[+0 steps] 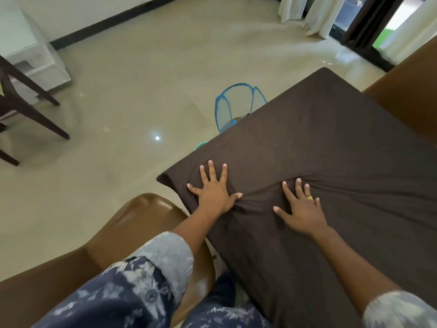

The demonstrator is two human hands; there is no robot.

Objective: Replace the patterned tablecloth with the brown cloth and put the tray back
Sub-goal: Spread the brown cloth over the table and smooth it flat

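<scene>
The dark brown fabric cloth (319, 143) covers the table, long axis running away. Left hand (214, 189) and right hand (300, 210) press flat, fingers spread, creases bunched between. Tray unseen.

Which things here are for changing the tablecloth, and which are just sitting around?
For the job:
- brown cloth, spread on the table
- left hand and right hand, pressing flat on it
(The tray and patterned tablecloth are not in view.)

Just sitting around:
- blue mesh basket on the floor
- brown chair
- dark wooden chair
- curtains
</scene>
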